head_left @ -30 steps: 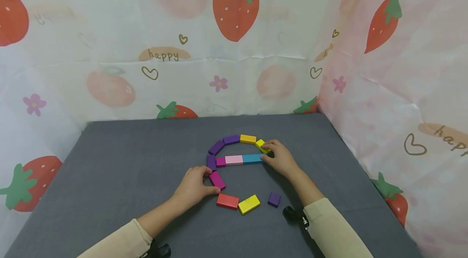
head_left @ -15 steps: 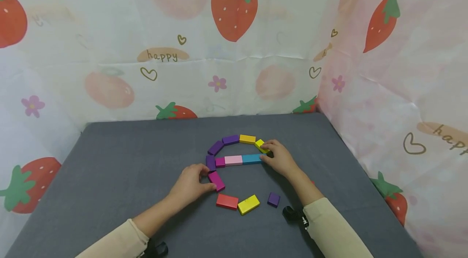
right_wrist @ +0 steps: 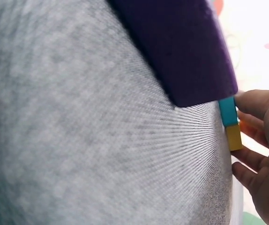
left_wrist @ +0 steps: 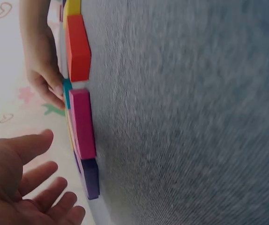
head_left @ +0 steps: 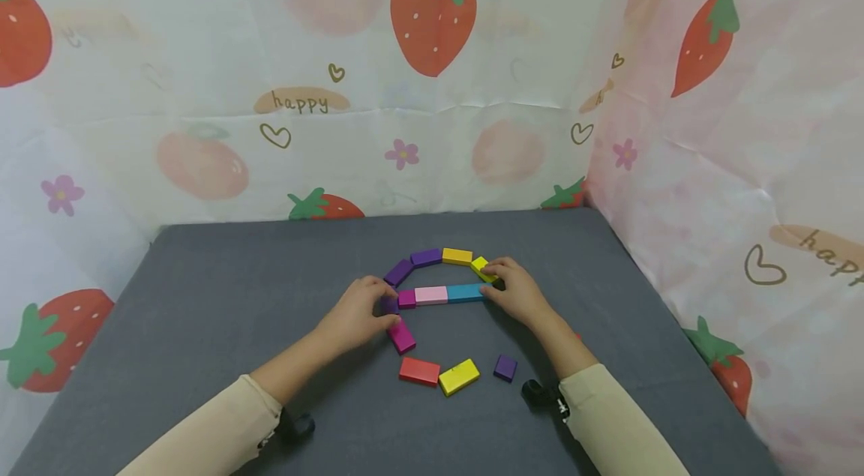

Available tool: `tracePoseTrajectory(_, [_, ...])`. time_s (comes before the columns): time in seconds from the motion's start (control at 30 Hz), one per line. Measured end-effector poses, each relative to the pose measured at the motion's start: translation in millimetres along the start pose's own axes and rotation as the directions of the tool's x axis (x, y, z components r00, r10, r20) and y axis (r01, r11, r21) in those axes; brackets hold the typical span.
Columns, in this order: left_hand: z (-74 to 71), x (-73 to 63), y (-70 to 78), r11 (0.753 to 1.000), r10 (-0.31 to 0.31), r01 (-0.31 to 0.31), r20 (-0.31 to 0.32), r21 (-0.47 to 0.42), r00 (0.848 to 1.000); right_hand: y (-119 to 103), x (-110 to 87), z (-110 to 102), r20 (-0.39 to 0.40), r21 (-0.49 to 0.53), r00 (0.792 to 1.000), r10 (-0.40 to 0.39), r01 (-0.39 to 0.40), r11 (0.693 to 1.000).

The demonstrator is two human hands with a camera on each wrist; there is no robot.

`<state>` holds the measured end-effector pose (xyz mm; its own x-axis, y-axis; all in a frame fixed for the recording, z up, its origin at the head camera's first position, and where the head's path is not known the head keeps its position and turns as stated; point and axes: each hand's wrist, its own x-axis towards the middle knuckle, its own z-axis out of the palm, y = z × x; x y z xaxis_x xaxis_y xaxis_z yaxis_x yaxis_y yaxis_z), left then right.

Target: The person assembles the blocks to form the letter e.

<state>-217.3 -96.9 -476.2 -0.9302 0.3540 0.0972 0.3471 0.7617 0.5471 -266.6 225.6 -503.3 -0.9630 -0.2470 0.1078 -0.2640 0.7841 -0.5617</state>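
Note:
In the head view, wooden blocks form a curve around a straight row of magenta, pink and blue. My left hand (head_left: pixel 354 315) hovers at the curve's left side, thumb and fingers apart around a purple block (head_left: pixel 390 305) and the end of a magenta block (head_left: pixel 402 336). The left wrist view shows a gap between its fingers and the blocks. My right hand (head_left: pixel 516 292) is at the right end, fingers on a small yellow block (head_left: pixel 481 267) and thumb at the blue block (head_left: pixel 466 293). In the right wrist view both blocks lie between thumb and fingers.
Nearer the front, a red block (head_left: pixel 420 372) and a yellow rectangular block (head_left: pixel 460 377) lie end to end. A separate purple block (head_left: pixel 505 368) sits near the right forearm. Grey cloth (head_left: pixel 223 296) covers the table, backed by a strawberry-print curtain (head_left: pixel 432 161).
My left hand has moved away from the magenta block's lower end, up and forward to the purple block. The right hand has stayed in place.

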Motion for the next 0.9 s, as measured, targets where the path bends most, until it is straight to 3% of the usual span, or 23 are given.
tracePoseTrajectory(0.33, [2.8, 9.1, -5.1, 0.999, -0.008, 0.005, 0.074, 0.038, 0.997, -2.3, 2.1, -0.2, 0.005, 0.003, 1.000, -0.012, 0.012, 1.000])
tracePoseTrajectory(0.63, [6.3, 9.6, -6.6, 0.993, 0.017, -0.027, 0.089, 0.112, 0.996, -2.8, 1.9, -1.0, 0.006, -0.014, 1.000, -0.008, 0.008, 1.000])
tracePoseTrajectory(0.9, [7.4, 8.9, -5.4, 0.993, 0.016, -0.026, 0.084, 0.113, 0.996, -2.3, 0.8, -3.4, 0.002, -0.010, 1.000, -0.008, 0.008, 1.000])
